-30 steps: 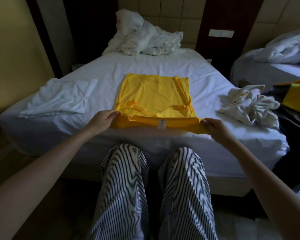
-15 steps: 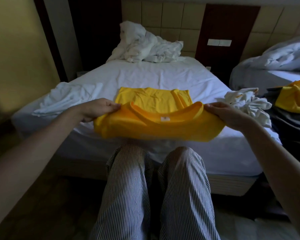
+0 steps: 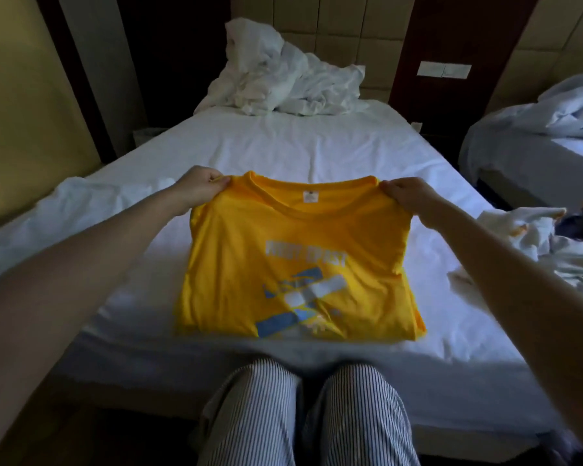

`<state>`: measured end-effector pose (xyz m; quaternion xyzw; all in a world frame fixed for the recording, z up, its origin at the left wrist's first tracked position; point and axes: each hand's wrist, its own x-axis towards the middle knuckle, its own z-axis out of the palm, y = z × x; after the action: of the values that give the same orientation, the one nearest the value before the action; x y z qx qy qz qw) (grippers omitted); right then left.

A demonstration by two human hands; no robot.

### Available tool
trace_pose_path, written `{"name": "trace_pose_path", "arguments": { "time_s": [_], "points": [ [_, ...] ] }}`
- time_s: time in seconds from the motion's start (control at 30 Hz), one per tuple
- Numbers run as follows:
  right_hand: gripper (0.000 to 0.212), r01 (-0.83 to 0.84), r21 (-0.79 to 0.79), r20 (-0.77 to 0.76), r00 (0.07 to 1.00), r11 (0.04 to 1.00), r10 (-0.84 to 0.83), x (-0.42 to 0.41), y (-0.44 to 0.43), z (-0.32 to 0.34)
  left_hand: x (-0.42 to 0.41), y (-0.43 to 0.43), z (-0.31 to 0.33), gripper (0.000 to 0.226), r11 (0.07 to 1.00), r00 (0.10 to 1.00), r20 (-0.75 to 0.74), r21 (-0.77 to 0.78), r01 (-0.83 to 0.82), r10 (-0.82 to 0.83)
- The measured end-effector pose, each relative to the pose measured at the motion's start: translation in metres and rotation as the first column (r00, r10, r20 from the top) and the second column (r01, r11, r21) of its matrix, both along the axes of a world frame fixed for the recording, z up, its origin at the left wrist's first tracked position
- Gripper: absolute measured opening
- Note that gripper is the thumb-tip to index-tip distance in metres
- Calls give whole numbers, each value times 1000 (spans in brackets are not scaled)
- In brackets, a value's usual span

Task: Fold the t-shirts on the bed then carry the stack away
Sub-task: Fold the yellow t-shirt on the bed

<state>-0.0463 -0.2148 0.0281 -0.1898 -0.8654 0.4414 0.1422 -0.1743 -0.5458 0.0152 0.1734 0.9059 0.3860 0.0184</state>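
Observation:
A yellow t-shirt (image 3: 297, 264) lies folded over on the white bed (image 3: 317, 146), its printed front and collar label facing up. My left hand (image 3: 201, 183) pinches the shirt's left shoulder at the far edge. My right hand (image 3: 406, 195) pinches the right shoulder. Both arms reach out over the near half of the bed. A white garment (image 3: 91, 203) lies on the bed to the left, partly behind my left arm. A crumpled white and orange garment (image 3: 532, 240) sits at the bed's right edge.
A heap of white bedding (image 3: 283, 82) is piled at the headboard. A second bed (image 3: 535, 142) with pale blue covers stands to the right, with a dark gap between the two. My striped trouser legs (image 3: 307, 418) press against the bed's near edge.
Both hands lifted the collar end of the yellow shirt from the near edge and carried it forward over the rest. The printed front now faces up.

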Motion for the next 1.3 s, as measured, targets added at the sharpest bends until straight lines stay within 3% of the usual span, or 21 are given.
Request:
{"name": "trace_pose_path", "arguments": {
  "time_s": [0.17,0.23,0.3,0.4,0.53,0.63,0.7,0.77,0.83,0.97,1.1,1.2,1.3],
  "points": [
    [35,32,41,30,999,999,-33,-87,28,-31,-74,36,-20,38,994,994,-60,-41,-97,94],
    [40,41,128,58,997,991,-48,-115,37,-49,-102,47,-38,35,989,989,-85,-73,-130,124],
    [43,38,206,119,991,978,-63,-135,44,-73,-120,56,-66,31,975,987,-100,-170,-144,129],
    [27,32,325,209,972,945,-105,-144,46,-115,-125,68,-110,27,915,968,-168,-331,-231,184],
    [34,292,342,-8,951,893,-308,-141,49,-138,-125,72,-128,30,896,883,-389,-241,-373,263],
    [51,389,369,100,886,844,-453,-142,63,-135,-137,62,-121,48,804,841,-215,-253,-538,496],
    [48,348,366,178,885,863,-431,-145,69,-134,-143,52,-120,50,781,849,-70,-358,-512,524],
    [35,340,310,155,903,888,-400,-150,71,-132,-149,48,-117,40,847,893,-22,-306,-434,450],
    [26,368,241,94,912,898,-399,-153,74,-127,-155,50,-113,27,907,923,-69,-171,-384,377],
    [23,414,168,-20,909,895,-417,-151,88,-120,-169,47,-111,16,906,890,-174,31,-422,420],
    [27,368,191,-15,928,910,-372,-145,86,-127,-175,40,-127,26,884,879,-95,10,-468,467],
    [42,304,354,-47,950,884,-308,-119,75,-138,-157,30,-128,44,881,880,-56,66,-468,472],
    [57,383,296,3,916,875,-402,-69,61,-141,-112,6,-132,48,889,882,-113,67,-453,458]
  ]
}}
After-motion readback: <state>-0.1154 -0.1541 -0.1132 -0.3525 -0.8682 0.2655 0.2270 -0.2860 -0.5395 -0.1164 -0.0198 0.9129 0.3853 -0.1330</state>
